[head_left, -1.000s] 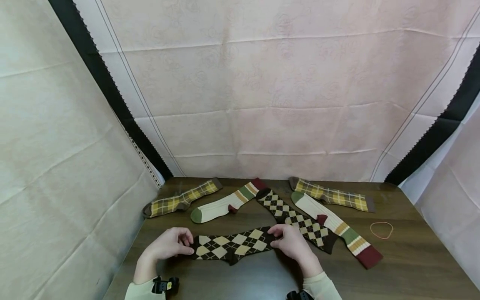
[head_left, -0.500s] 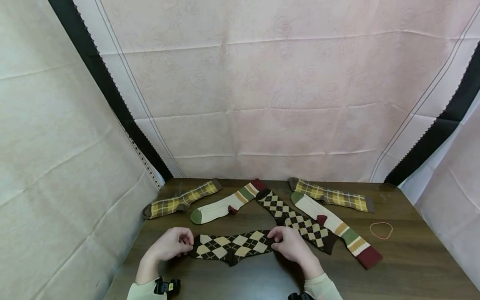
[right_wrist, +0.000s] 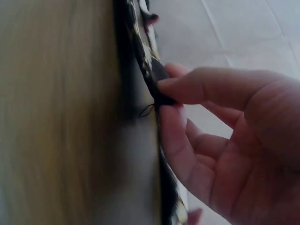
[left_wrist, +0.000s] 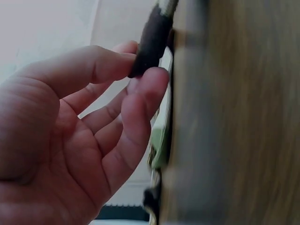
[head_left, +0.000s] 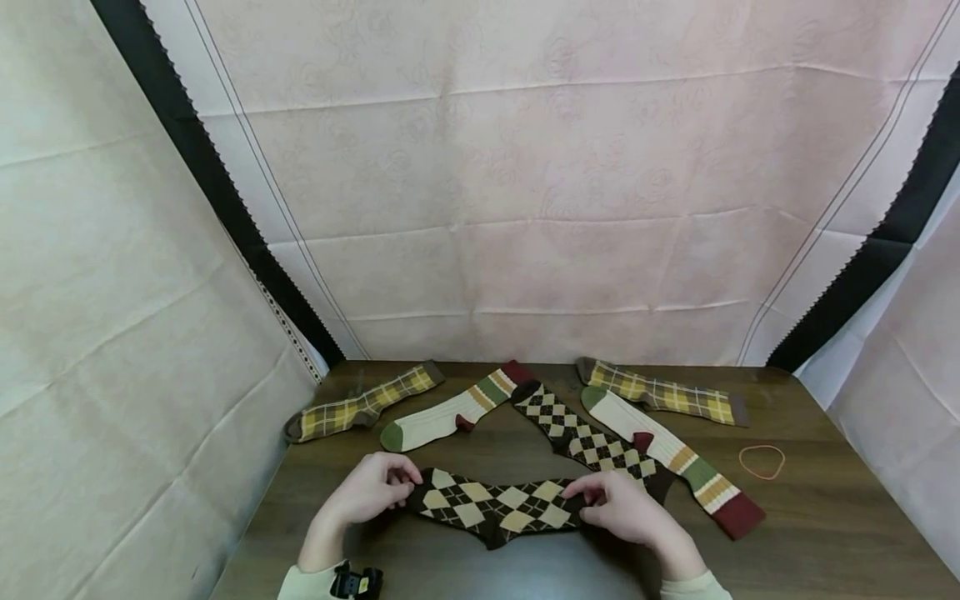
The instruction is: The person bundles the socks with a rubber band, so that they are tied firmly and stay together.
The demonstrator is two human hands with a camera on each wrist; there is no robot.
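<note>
A dark argyle sock (head_left: 498, 507) with cream and tan diamonds stretches between my two hands near the front of the table. My left hand (head_left: 375, 487) pinches its dark left end; in the left wrist view that dark end (left_wrist: 152, 40) sits between thumb and fingertips. At the other end, my right hand (head_left: 626, 510) pinches the dark toe (right_wrist: 161, 82) between thumb and finger. The sock's heel points toward me and its middle sags slightly. A matching argyle sock (head_left: 577, 429) lies behind, its lower end partly covered by my right hand.
Yellow plaid socks lie at the back left (head_left: 367, 404) and back right (head_left: 660, 392). White socks with striped cuffs lie at centre left (head_left: 442, 417) and at right (head_left: 667, 450). A thin rubber band (head_left: 762, 462) rests at the right of the wooden table (head_left: 847, 500). Fabric walls surround it.
Both hands have moved to the right and slightly nearer to me, carrying the argyle sock along between them. The other socks and the rubber band stay in place.
</note>
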